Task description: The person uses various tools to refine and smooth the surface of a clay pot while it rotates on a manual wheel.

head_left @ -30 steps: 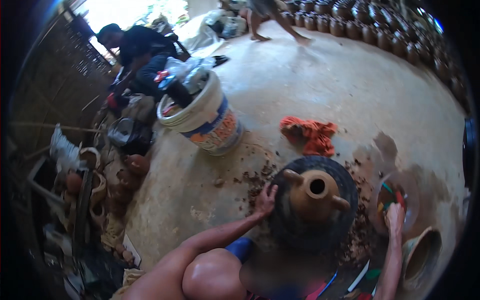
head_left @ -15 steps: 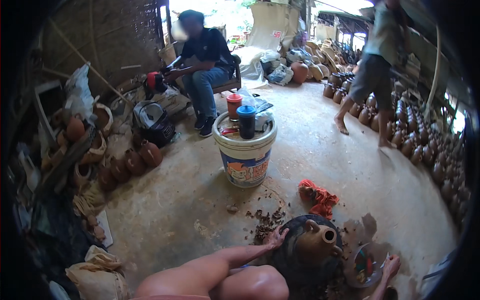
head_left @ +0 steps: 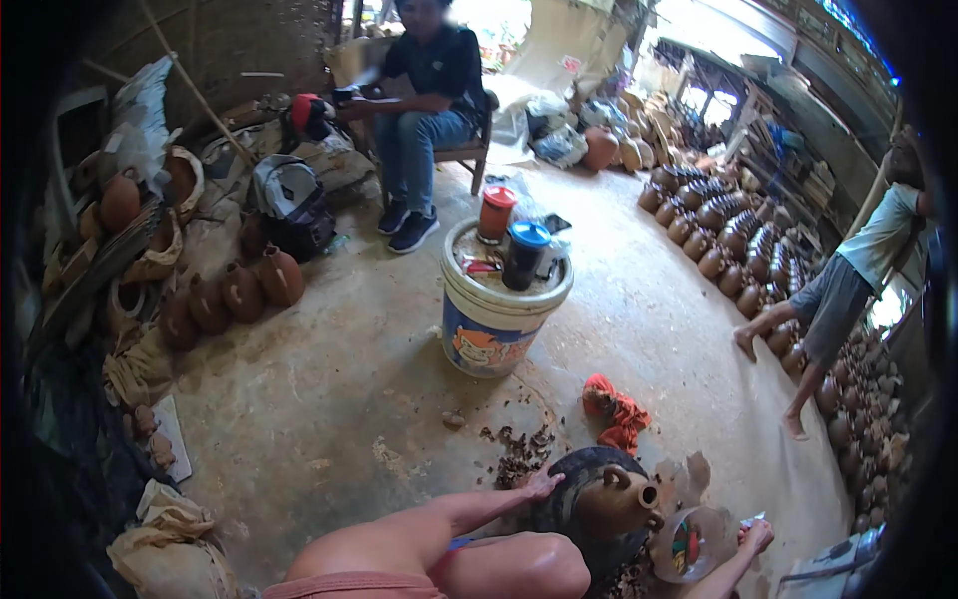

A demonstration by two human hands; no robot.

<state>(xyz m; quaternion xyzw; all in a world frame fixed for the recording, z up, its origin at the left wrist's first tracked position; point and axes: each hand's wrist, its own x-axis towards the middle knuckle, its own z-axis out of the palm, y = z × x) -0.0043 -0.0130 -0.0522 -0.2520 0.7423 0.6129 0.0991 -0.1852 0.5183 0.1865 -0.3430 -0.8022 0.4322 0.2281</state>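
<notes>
The clay jug (head_left: 611,502) stands on the dark round wheel (head_left: 567,481) in the lower middle of the frame, its mouth pointing toward the right. The left hand (head_left: 542,484) lies at the wheel's left edge with its fingers extended and grasping nothing, much as in both earlier frames. The right hand (head_left: 758,536), at the lower right, is closed on a small pale object (head_left: 751,520), too small to make out. One second ago this hand is down in the clear bowl (head_left: 689,547); half a second ago it is just beside the bowl with something pale in its fingers; now it is out to the right, apart from the rim. Colourful items lie in the bowl.

The view has lifted since the first frame, so the jug and wheel sit lower, while the white bucket (head_left: 489,334) with its red-lidded cup (head_left: 496,215) and blue-lidded cup (head_left: 526,255) is near the centre. The orange cloth (head_left: 624,419) lies on the floor beyond the wheel, near dark clay scraps (head_left: 519,454). The walking person (head_left: 838,280) has gone from the top of the frame to its right side, beside the rows of brown pots (head_left: 738,250). The seated person (head_left: 429,110) stays on the chair at upper left.
</notes>
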